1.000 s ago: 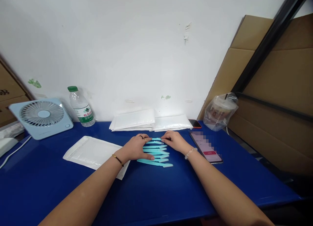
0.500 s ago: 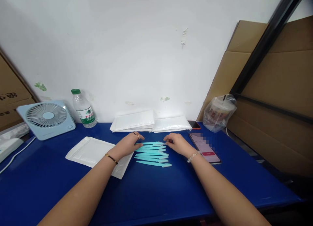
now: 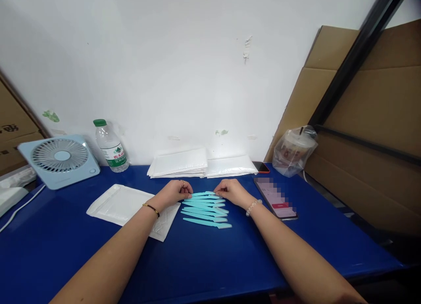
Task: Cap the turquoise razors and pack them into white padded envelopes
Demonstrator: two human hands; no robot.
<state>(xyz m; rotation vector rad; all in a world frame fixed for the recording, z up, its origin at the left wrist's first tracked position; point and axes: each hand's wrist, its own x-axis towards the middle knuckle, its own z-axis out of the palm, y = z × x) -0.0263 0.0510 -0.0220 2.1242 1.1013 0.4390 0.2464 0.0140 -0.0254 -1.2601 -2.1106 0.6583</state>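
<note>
Two bare forearms reach over a blue table (image 3: 210, 260); nearest the wrists, a fanned row of slim turquoise plastic razors (image 3: 205, 209) lies flat between the hands, the closest one just below both sets of knuckles; the left hand (image 3: 174, 193), with a gold bracelet and a ring, has its fingers curled and pinches the left end of the farthest razor; the right hand (image 3: 232, 192), wearing a pale bead bracelet, is likewise curled, its fingertips pinching the right end of that same top razor; a white bubble mailer (image 3: 121, 207) lies under and to the left of the left wrist; a smartphone (image 3: 275, 198) rests face up just right of the right hand; beyond the fingers, a stack of white mailers (image 3: 200, 166) sits against the wall; far left of the left hand stand a water bottle (image 3: 110, 147) and a pale blue desk fan (image 3: 59, 159); far right of the right hand, a bagged drink cup (image 3: 294, 149) leans by cardboard sheets (image 3: 371, 133).
</note>
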